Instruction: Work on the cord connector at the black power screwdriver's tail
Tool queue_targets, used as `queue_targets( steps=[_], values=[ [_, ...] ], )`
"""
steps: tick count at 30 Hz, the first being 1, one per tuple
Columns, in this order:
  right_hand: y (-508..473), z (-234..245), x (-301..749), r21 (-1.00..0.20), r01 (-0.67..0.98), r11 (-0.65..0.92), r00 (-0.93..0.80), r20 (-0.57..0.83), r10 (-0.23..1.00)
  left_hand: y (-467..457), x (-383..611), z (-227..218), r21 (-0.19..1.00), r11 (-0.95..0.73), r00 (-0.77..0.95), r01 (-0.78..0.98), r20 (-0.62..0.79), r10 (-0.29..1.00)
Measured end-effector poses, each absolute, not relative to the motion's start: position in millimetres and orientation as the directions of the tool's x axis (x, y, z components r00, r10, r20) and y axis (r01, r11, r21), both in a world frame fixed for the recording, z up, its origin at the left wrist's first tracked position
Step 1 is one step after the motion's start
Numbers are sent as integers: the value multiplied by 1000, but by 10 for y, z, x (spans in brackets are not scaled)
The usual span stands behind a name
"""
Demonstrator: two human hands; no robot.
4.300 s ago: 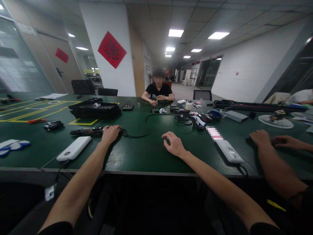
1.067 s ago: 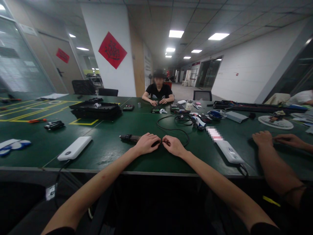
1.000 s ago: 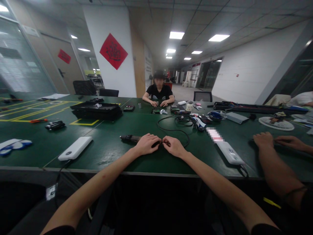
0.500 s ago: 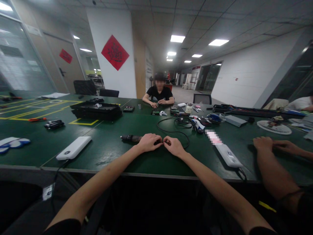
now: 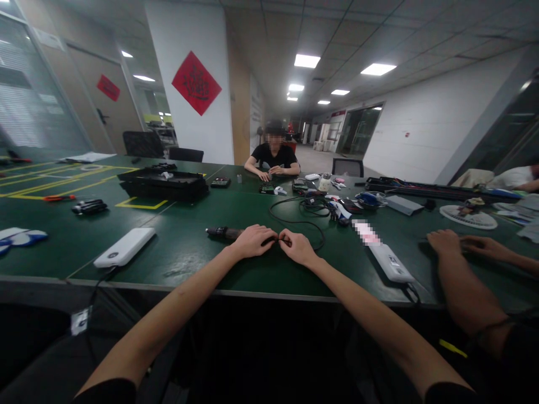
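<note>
A dark electric screwdriver [image 5: 223, 232] lies on its side on the green table, its narrow tip pointing left. My left hand [image 5: 254, 241] is closed round its rear part, which the palm and fingers cover. Close beside it, my right hand [image 5: 297, 247] pinches the end of a black cable [image 5: 311, 221] at the back of the screwdriver. The fingertips of both hands nearly meet there. Whether the cable's end sits in the tool or apart from it is too small to tell. From my right hand the cable loops away toward a coil farther back.
White power banks [image 5: 124, 247] [image 5: 392, 262] lie left and right. A black tray-like housing [image 5: 163, 184] stands at back left, near black-handled tools [image 5: 90, 207]. Electronic parts and a blue-wound spool [image 5: 370, 199] lie at back right. A co-worker's hands [image 5: 446, 242] rest at right; another person sits opposite.
The view has shifted slightly, so the table sits a little higher in the picture. Both my hands keep their hold at the screwdriver's rear, with only small finger movement.
</note>
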State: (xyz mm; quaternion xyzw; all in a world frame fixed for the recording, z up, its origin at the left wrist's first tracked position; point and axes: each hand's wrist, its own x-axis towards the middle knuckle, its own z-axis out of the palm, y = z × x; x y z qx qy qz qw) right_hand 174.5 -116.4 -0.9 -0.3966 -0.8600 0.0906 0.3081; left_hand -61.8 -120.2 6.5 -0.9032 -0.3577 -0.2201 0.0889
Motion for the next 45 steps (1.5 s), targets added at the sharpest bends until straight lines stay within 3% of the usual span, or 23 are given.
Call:
queue_targets(
  steps=[45],
  values=[
    [-1193, 23, 1772, -442, 555, 705, -510, 489, 708, -1255, -595, 79, 6, -721, 632, 693, 475, 612]
  ],
)
